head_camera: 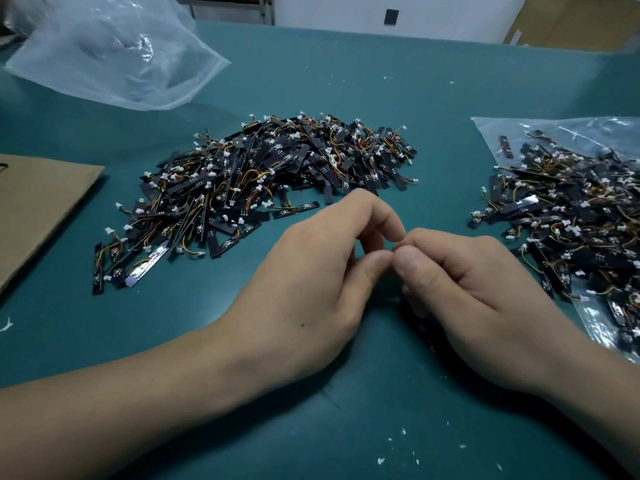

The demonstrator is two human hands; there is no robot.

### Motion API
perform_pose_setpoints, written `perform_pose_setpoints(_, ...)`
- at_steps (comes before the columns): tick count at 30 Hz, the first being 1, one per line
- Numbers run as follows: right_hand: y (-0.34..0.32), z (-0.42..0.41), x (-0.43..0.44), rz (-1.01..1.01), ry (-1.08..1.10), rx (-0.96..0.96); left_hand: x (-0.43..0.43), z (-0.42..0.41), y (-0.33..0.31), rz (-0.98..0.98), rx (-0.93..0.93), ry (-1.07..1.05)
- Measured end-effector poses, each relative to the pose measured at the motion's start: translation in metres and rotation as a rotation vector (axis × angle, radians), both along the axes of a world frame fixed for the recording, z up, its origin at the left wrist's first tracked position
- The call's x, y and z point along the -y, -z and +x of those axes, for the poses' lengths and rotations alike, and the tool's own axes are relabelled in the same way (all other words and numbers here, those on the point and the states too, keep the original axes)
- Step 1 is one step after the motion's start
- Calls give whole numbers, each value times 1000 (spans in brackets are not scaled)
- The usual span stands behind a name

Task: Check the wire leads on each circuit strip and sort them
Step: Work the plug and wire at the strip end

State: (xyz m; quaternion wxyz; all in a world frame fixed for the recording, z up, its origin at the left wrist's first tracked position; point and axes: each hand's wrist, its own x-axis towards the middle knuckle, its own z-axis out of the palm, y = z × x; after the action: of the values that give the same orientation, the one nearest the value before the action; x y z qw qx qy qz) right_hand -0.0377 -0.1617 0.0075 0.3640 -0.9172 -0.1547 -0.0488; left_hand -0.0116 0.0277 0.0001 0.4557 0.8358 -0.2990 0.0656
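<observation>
My left hand and my right hand meet over the middle of the green table, fingers curled and thumb tips touching. Whatever lies between the pinched fingertips is hidden, and a dark blurred patch under my right hand cannot be made out. A large heap of black circuit strips with orange and yellow wire leads and white connectors lies beyond my left hand. A second heap of strips rests on a clear plastic bag to the right of my right hand.
A crumpled clear plastic bag lies at the back left. A brown cardboard sheet covers the left edge. Small white flecks dot the table near me. A wall and a cardboard box stand behind the table.
</observation>
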Motion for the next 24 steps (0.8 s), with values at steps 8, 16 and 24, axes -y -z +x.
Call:
perform_pose_setpoints(8,2,3,3,152,-9,6,0,1,-4,-47,-64,53)
perform_pose_setpoints(16,3,3,2,289,82,58,2,2,-5,-149,-190,35)
perform_pose_setpoints(24,1,1,2,144,11,94,0,5,-10,-255,-330,99)
